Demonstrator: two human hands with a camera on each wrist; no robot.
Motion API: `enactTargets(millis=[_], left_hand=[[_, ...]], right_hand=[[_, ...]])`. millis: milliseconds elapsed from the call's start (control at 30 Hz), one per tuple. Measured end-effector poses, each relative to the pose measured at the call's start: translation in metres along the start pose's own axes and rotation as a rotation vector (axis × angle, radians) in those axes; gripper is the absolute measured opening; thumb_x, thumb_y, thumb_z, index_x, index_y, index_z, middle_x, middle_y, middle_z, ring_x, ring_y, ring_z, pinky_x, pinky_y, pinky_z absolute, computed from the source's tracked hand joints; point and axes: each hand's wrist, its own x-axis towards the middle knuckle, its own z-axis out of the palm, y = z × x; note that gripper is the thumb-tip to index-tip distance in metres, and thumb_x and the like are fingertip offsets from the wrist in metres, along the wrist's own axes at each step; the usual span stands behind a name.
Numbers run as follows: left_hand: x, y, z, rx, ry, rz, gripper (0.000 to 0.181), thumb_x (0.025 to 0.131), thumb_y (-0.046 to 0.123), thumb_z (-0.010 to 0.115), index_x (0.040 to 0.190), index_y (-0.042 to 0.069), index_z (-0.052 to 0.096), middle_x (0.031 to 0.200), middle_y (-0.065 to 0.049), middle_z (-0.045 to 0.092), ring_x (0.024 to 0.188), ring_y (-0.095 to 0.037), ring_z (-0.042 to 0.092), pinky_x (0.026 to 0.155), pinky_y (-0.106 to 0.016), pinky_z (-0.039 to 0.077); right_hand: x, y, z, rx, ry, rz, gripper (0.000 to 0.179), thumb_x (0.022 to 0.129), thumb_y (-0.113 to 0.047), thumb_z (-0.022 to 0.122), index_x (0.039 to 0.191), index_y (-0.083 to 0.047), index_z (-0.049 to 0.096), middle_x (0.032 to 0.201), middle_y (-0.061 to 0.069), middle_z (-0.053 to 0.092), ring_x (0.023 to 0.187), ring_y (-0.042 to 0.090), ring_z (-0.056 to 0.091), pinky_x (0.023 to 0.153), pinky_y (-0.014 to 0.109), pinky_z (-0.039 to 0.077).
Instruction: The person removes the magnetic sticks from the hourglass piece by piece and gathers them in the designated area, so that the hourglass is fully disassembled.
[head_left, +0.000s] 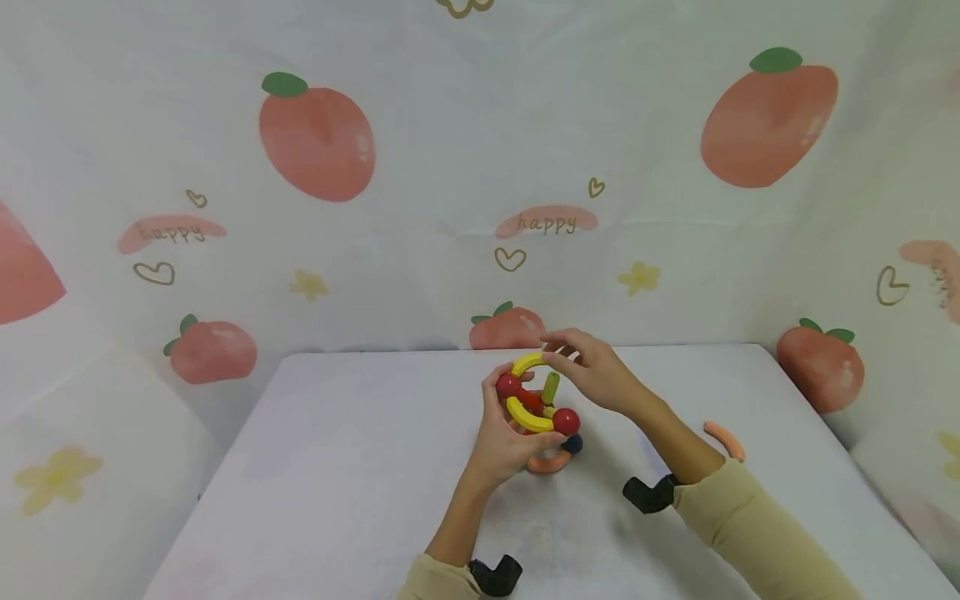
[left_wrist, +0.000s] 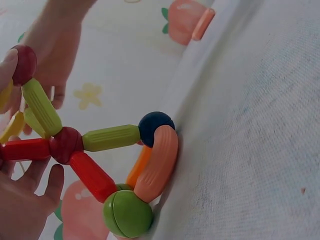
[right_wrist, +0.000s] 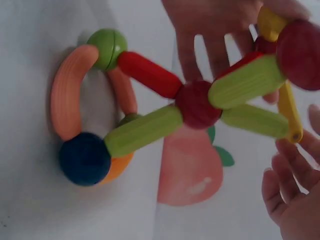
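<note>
Both hands are at a ball-and-stick building toy over the middle of the table. My left hand holds it from the left, thumb at a red ball and fingers behind. A yellow curved stick runs from that ball towards another red ball. My right hand pinches the far end of the upper yellow curved stick. Green and red sticks meet at a central red ball. Below it, a blue ball, a green ball and curved orange and peach sticks form a ring-shaped base.
A loose peach curved stick lies on the white table, to the right beyond the right forearm. Black camera mounts sit at both wrists. Behind the table hangs a fruit-print cloth.
</note>
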Motion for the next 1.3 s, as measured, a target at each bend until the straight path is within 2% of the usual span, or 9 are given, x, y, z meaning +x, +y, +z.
enactTargets(millis=[167,300,500,567,667,833,967,1100,1300], left_hand=[[0.001,0.001,0.001,0.002,-0.001,0.008,0.096,0.083,0.024,0.086,0.15,0.034,0.019,0.149,0.003,0.041,0.138,-0.024,0.048,0.107,-0.029,0.052],[0.0,0.0,0.002,0.003,0.008,0.016,0.096,0.082,0.024,0.086,0.149,0.033,0.018,0.148,0.001,0.041,0.139,-0.026,0.048,0.107,-0.029,0.052],[-0.001,-0.001,0.003,0.012,0.033,0.035,0.096,0.082,0.02,0.086,0.149,0.028,0.018,0.146,0.0,0.044,0.139,-0.03,0.048,0.107,-0.028,0.051],[-0.001,-0.002,0.003,0.014,0.032,0.038,0.095,0.083,0.019,0.086,0.149,0.027,0.018,0.146,-0.001,0.044,0.139,-0.034,0.047,0.107,-0.027,0.051],[-0.002,-0.002,0.003,0.009,0.027,0.025,0.095,0.082,0.017,0.086,0.148,0.028,0.017,0.145,-0.001,0.044,0.141,-0.039,0.044,0.108,-0.026,0.05],[-0.001,0.0,0.004,0.008,0.025,-0.012,0.097,0.081,0.018,0.087,0.147,0.034,0.018,0.146,0.002,0.044,0.143,-0.038,0.042,0.109,-0.028,0.049],[0.001,0.002,0.005,0.019,0.024,-0.029,0.098,0.081,0.019,0.088,0.148,0.036,0.018,0.146,0.004,0.045,0.143,-0.032,0.043,0.11,-0.033,0.05],[0.0,0.002,0.004,0.029,0.026,-0.041,0.099,0.08,0.02,0.088,0.149,0.036,0.018,0.146,0.0,0.046,0.141,-0.026,0.045,0.111,-0.037,0.05],[-0.001,0.0,0.003,0.019,0.027,-0.046,0.099,0.081,0.02,0.088,0.149,0.037,0.018,0.143,-0.001,0.047,0.14,-0.022,0.045,0.111,-0.035,0.049]], right_hand=[[0.003,-0.006,0.004,-0.053,0.025,-0.129,0.026,0.094,-0.018,0.074,0.118,-0.012,0.071,0.109,0.003,0.069,0.095,0.016,0.062,0.077,0.026,0.053],[0.004,-0.007,0.009,-0.065,0.074,-0.141,0.022,0.091,-0.013,0.076,0.112,-0.01,0.072,0.102,0.003,0.068,0.091,0.015,0.061,0.075,0.025,0.052],[0.002,-0.013,0.012,-0.137,0.166,-0.134,0.023,0.089,-0.01,0.078,0.11,-0.006,0.07,0.1,0.006,0.066,0.09,0.018,0.061,0.08,0.034,0.059],[0.001,-0.013,0.009,-0.152,0.199,-0.099,0.024,0.089,-0.01,0.078,0.111,-0.004,0.069,0.1,0.009,0.065,0.088,0.019,0.061,0.08,0.033,0.058],[-0.001,-0.008,0.0,-0.123,0.237,-0.008,0.025,0.092,-0.011,0.075,0.114,-0.003,0.067,0.102,0.012,0.062,0.084,0.021,0.06,0.073,0.026,0.056],[-0.021,0.015,-0.023,-0.104,0.249,0.148,0.031,0.099,-0.014,0.067,0.127,-0.001,0.066,0.101,0.014,0.058,0.086,0.024,0.059,0.067,0.017,0.05],[-0.053,0.046,-0.047,-0.159,0.253,0.248,0.031,0.102,-0.016,0.063,0.128,0.001,0.066,0.102,0.018,0.059,0.091,0.027,0.057,0.069,0.018,0.046],[-0.092,0.078,-0.069,-0.207,0.252,0.351,0.034,0.103,-0.021,0.061,0.127,0.002,0.066,0.105,0.021,0.062,0.091,0.027,0.057,0.069,0.02,0.045],[-0.145,0.116,-0.095,-0.278,0.224,0.569,0.045,0.103,-0.032,0.06,0.129,0.004,0.063,0.113,0.032,0.063,0.099,0.041,0.06,0.071,0.032,0.042]])
